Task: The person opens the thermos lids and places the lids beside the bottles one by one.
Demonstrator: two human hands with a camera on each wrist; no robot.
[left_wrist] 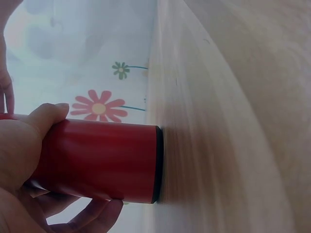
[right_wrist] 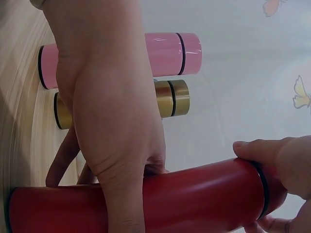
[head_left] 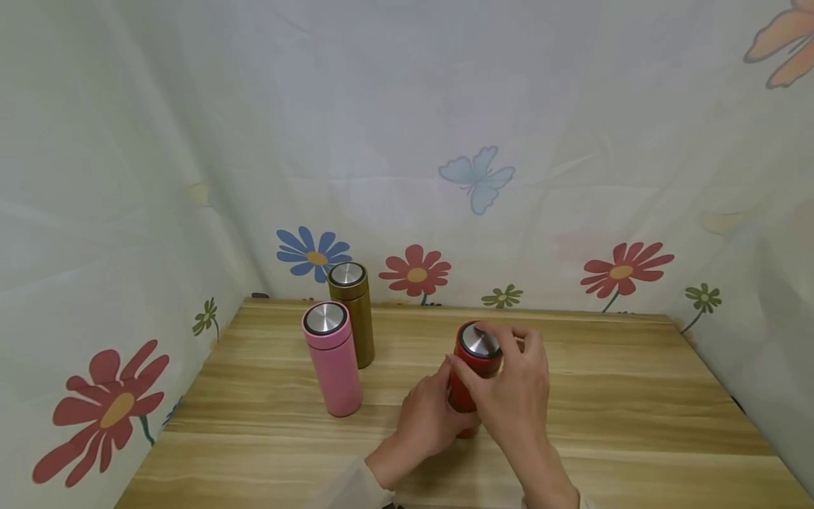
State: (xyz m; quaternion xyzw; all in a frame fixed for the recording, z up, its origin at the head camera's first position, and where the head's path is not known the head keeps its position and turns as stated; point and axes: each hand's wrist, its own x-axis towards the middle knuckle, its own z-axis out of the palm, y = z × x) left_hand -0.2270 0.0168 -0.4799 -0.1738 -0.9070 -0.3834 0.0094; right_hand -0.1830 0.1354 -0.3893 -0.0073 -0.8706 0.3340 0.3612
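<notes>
A red bottle [head_left: 463, 392] with a silver-topped lid [head_left: 480, 341] stands upright on the wooden table, right of centre. My left hand [head_left: 427, 417] grips its body, fingers and thumb round it; in the left wrist view the red bottle [left_wrist: 104, 158] has its dark base on the table. My right hand [head_left: 516, 389] holds the lid end, thumb on the near side and fingers over the top. In the right wrist view the left hand [right_wrist: 109, 107] crosses the red bottle [right_wrist: 204, 194], and the right hand's fingers [right_wrist: 262, 150] lie at the lid.
A pink bottle [head_left: 333, 371] stands upright to the left, with a gold bottle [head_left: 361, 325] just behind it to the right. Behind the wooden table [head_left: 610, 396] hangs a pale curtain [head_left: 381, 106] printed with flowers and butterflies; it also runs along both sides.
</notes>
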